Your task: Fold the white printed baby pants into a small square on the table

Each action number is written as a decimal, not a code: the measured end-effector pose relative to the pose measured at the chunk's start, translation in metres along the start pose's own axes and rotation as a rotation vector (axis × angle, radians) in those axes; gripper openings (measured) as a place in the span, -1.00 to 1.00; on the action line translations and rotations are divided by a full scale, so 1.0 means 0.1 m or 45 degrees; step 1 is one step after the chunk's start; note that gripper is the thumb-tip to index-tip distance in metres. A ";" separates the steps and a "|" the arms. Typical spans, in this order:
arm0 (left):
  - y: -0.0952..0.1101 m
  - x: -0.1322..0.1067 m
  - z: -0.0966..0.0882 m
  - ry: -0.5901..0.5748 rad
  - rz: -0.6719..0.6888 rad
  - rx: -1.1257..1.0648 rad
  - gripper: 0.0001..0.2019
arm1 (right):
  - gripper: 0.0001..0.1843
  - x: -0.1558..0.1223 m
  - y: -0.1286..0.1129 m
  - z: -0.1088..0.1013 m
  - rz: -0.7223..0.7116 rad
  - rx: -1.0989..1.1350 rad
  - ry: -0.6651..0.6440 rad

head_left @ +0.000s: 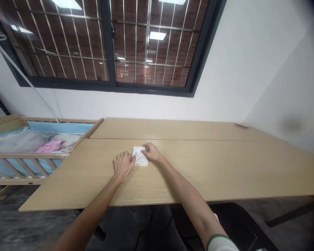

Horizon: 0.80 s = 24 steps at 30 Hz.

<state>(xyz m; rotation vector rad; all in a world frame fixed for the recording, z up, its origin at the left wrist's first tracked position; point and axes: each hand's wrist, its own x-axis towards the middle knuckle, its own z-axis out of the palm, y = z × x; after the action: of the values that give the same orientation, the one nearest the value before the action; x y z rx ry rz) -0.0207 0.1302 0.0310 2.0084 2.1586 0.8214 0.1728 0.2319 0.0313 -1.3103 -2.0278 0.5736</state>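
A small white square packet (140,157) lies on the wooden table (211,167) in front of me; its surface is a little wrinkled, and I cannot make out its print. My left hand (124,163) rests on the table at the packet's left side, fingers spread, with the thumb touching its lower left edge. At the upper right part of the packet, my right hand (151,152) has thumb and fingers drawn together on its edge. The right fingertips partly cover that corner.
To the left stands a wooden crib (36,158) with blue lining, a pink cloth (50,146) and pale bedding. A barred window (111,42) is in the wall behind. A small flat object (242,125) lies at the table's far right. A black chair (238,223) stands below the front edge.
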 end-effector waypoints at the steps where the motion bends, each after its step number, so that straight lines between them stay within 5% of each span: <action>1: 0.00 0.03 0.00 -0.025 -0.024 0.002 -0.61 | -0.63 0.00 -0.04 0.02 0.060 0.063 0.013; 6: 0.04 0.11 -0.09 -0.207 -0.014 -0.060 -0.72 | -0.81 -0.06 -0.33 0.07 0.235 0.180 0.039; 10: -0.03 -0.06 -0.42 -0.214 -0.006 -0.140 -0.73 | -0.80 -0.28 -0.73 -0.01 0.239 0.282 0.018; 16: -0.56 -1.05 -1.23 -0.129 0.157 -0.345 -0.56 | -0.69 -1.14 -1.63 0.04 0.142 0.931 -0.154; 20: -0.96 -1.80 -1.71 -0.059 0.091 -0.321 -0.56 | -0.58 -1.79 -2.18 0.39 0.257 1.311 -0.283; 24: -1.21 -2.36 -2.02 -0.119 -0.053 -0.580 -0.51 | -0.49 -2.15 -2.49 0.74 0.487 1.669 -0.192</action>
<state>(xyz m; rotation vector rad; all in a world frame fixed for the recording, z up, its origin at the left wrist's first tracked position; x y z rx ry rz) -0.1799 -0.1578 0.0821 1.7279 1.7559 1.0716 0.0250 -0.0666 0.0841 -0.7664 -0.9839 1.7941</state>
